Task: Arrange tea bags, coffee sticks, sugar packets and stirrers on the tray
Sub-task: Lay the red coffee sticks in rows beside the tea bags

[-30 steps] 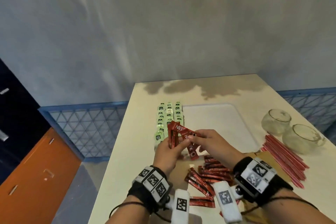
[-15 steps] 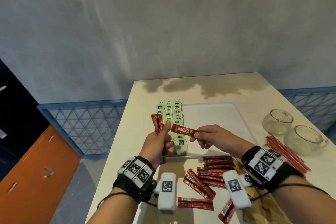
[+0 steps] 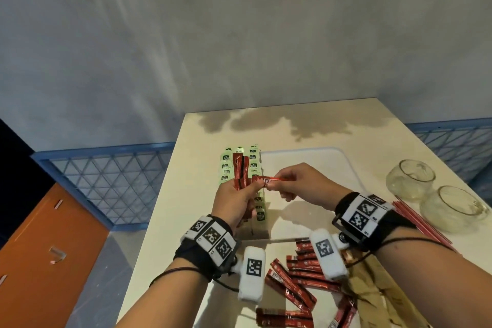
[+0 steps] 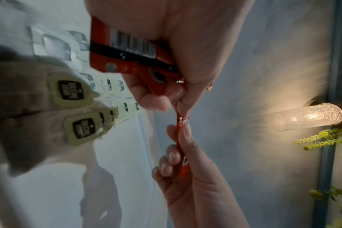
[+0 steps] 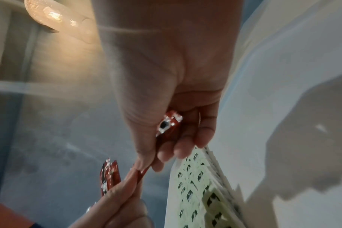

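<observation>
Coffee sticks are the items in hand. Head view: the left hand (image 3: 234, 201) grips a bundle of coffee sticks (image 3: 241, 172) upright, long axis pointing away over the rows of tea bags (image 3: 226, 161) on the tray (image 3: 300, 160). Half a second ago the right hand (image 3: 300, 184) held its single stick (image 3: 270, 180) clear of the bundle; now the stick's left end meets the left thumb, so the hand-over is under way and the bundle gains one more before placing. That stick lies crosswise, left to right. More loose sticks (image 3: 298, 282) wait on the table. Left wrist view: fingers curl tight round the bundle (image 4: 127, 50). Right wrist view: thumb and forefinger pinch the stick (image 5: 166, 125); blur probably hides the exact contact.
</observation>
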Motion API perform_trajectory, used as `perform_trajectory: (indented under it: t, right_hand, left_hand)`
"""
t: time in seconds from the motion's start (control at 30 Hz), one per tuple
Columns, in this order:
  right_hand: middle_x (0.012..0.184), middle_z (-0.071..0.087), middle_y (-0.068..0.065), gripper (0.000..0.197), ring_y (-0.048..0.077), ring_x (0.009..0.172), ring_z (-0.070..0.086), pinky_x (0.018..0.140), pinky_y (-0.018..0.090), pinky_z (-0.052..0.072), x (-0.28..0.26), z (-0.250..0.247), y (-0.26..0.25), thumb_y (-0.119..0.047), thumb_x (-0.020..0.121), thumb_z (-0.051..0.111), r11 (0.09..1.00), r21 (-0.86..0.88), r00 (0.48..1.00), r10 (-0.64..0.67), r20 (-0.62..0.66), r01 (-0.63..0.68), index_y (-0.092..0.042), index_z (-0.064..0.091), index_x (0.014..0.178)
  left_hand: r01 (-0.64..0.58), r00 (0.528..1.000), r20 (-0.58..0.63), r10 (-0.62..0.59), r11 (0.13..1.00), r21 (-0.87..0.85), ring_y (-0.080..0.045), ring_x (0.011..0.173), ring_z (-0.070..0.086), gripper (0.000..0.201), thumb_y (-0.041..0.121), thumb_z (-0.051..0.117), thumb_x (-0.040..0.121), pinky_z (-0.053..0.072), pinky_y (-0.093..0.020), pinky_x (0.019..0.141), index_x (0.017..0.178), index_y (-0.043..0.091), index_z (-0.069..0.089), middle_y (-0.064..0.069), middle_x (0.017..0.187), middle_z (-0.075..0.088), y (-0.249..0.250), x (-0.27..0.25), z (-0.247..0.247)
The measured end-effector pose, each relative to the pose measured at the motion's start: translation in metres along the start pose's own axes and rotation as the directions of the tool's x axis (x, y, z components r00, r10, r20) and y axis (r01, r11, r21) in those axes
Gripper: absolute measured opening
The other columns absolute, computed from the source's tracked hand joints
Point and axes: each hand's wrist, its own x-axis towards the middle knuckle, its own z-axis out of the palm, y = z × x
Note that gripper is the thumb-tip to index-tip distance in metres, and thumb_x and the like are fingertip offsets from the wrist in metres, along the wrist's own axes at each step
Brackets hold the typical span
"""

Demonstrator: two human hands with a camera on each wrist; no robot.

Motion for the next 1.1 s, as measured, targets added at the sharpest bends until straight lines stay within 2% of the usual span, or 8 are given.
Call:
perform_trajectory:
  t: [0.1,0.23,0.43,0.57,0.67,0.83,1.03,1.1]
  right_hand:
    - [0.069,0.068,0.007,0.016,0.014,0.058,0.059,0.061,0.023,0.051,0.014,-0.013,0.013,-0.019,0.086,0.074,0.982,0.186,0.986,0.062,-0.152,-0.033,-0.003,0.072,0.088]
    - [0.078,0.071,0.010,0.011,0.014,0.062,0.062,0.065,0.024,0.055,0.037,-0.028,0.027,-0.011,0.094,0.064,0.935,0.351,0.980,0.117,-0.160,-0.055,-0.002,0.069,0.090]
    - [0.062,0.053,0.010,0.021,0.020,0.051,0.046,0.047,0.027,0.040,0.089,-0.052,0.064,-0.009,0.097,0.057,0.927,0.339,0.857,0.302,-0.418,-0.161,-0.002,0.064,0.079]
    - [0.052,0.046,0.008,0.032,0.022,0.049,0.039,0.048,0.030,0.032,0.118,-0.055,0.096,-0.009,0.094,0.060,0.939,0.255,0.817,0.329,-0.473,-0.231,-0.009,0.060,0.062]
    - [0.047,0.050,0.003,0.040,0.025,0.052,0.046,0.054,0.038,0.041,0.132,-0.055,0.105,-0.016,0.089,0.067,0.947,0.173,0.804,0.320,-0.501,-0.270,-0.015,0.060,0.049]
    - [0.079,0.072,0.012,0.015,0.039,0.085,0.069,0.080,0.058,0.057,0.159,-0.054,0.122,-0.021,0.073,0.077,0.944,0.212,0.788,0.329,-0.521,-0.254,-0.015,0.069,0.062]
    - [0.073,0.064,0.015,0.023,0.032,0.061,0.056,0.050,0.041,0.050,0.153,-0.048,0.097,-0.026,0.081,0.075,0.936,0.215,0.764,0.352,-0.541,-0.278,-0.016,0.058,0.070]
    - [0.075,0.060,0.013,0.023,0.028,0.064,0.052,0.051,0.035,0.045,0.147,-0.047,0.093,-0.027,0.082,0.074,0.924,0.271,0.758,0.377,-0.532,-0.269,-0.016,0.054,0.075]
  left_hand:
    - [0.011,0.999,-0.044,-0.013,0.999,-0.050,-0.017,0.040,0.044,0.015,0.021,0.071,0.089,0.036,-0.022,0.038,0.084,0.009,0.062,0.003,0.048,0.047,0.002,0.021,-0.002]
    - [0.042,0.999,0.004,-0.042,0.999,-0.014,-0.017,0.042,0.046,0.021,0.028,0.070,0.090,0.040,-0.024,0.041,0.082,0.012,0.060,0.001,0.051,0.049,0.009,0.042,-0.001]
    - [0.137,0.990,0.029,-0.134,0.979,-0.152,-0.018,0.047,0.046,0.020,0.017,0.044,0.101,0.046,-0.027,0.043,0.085,0.007,0.051,-0.004,0.059,0.050,0.021,0.069,-0.015]
    - [0.146,0.989,0.070,-0.133,0.965,-0.219,-0.021,0.056,0.059,0.015,0.013,0.047,0.102,0.055,-0.032,0.053,0.100,0.001,0.056,-0.012,0.075,0.063,0.014,0.079,-0.026]
    - [0.151,0.988,0.059,-0.141,0.964,-0.221,-0.023,0.060,0.067,0.017,0.015,0.053,0.100,0.058,-0.032,0.054,0.105,0.000,0.060,-0.017,0.084,0.070,0.009,0.082,-0.033]
    - [0.162,0.986,0.074,-0.150,0.966,-0.201,-0.024,0.061,0.070,0.022,0.020,0.053,0.100,0.060,-0.032,0.055,0.106,0.001,0.064,-0.020,0.090,0.074,0.003,0.078,-0.043]
    - [0.171,0.979,0.143,-0.142,0.961,-0.218,-0.023,0.065,0.070,0.025,0.024,0.054,0.099,0.060,-0.030,0.057,0.108,0.004,0.067,-0.021,0.096,0.074,-0.002,0.070,-0.046]
    - [0.159,0.979,0.156,-0.129,0.968,-0.197,-0.021,0.062,0.068,0.024,0.023,0.054,0.099,0.059,-0.029,0.054,0.108,0.004,0.066,-0.019,0.092,0.074,-0.002,0.066,-0.045]
